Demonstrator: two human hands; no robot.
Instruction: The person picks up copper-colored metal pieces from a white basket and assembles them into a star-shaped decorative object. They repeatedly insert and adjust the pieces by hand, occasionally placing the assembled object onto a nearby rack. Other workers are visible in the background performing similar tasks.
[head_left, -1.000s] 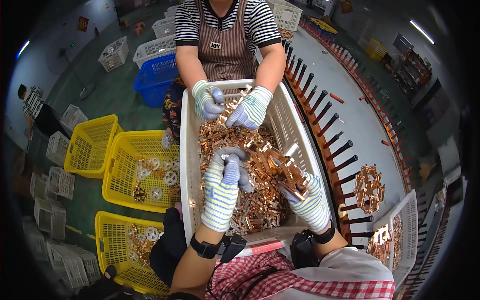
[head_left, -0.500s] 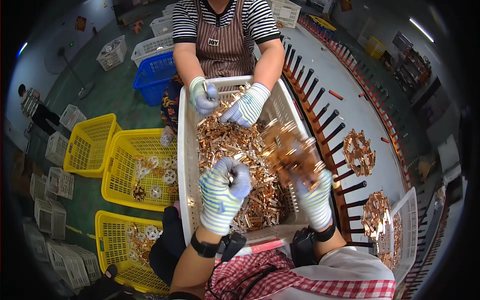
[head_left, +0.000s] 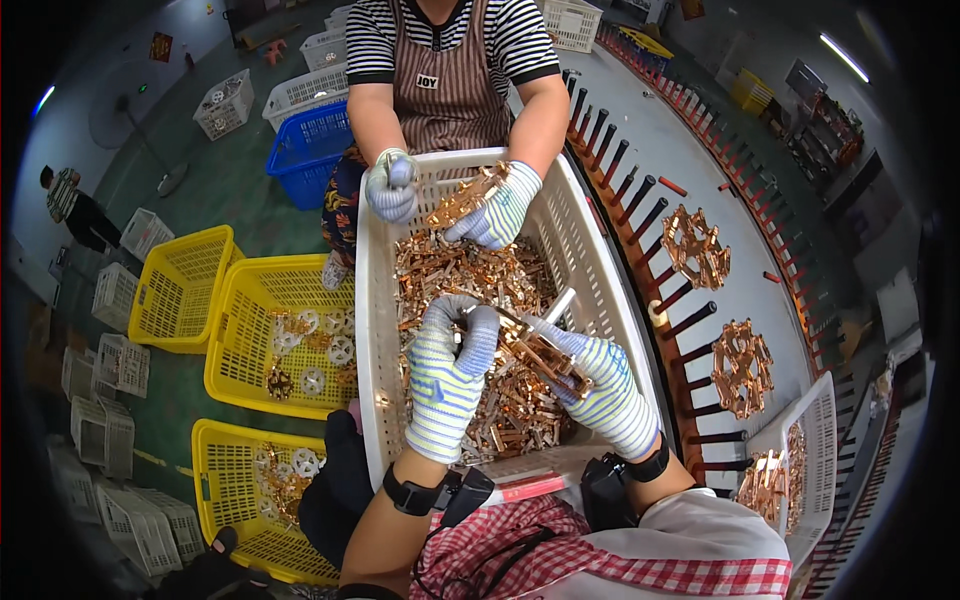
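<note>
Gripping copper-coloured metal part cluster (head_left: 540, 352) with right hand (head_left: 600, 385) clamped; left hand (head_left: 447, 370) fisted at 9 o'clock. Work above white plastic crate (head_left: 600, 270).

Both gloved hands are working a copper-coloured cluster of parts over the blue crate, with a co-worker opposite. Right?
Not quite: the crate under the hands is white, as the head view shows; the blue crate sits on the floor behind. The left hand and right hand do hold the copper cluster, co-worker opposite.
</note>
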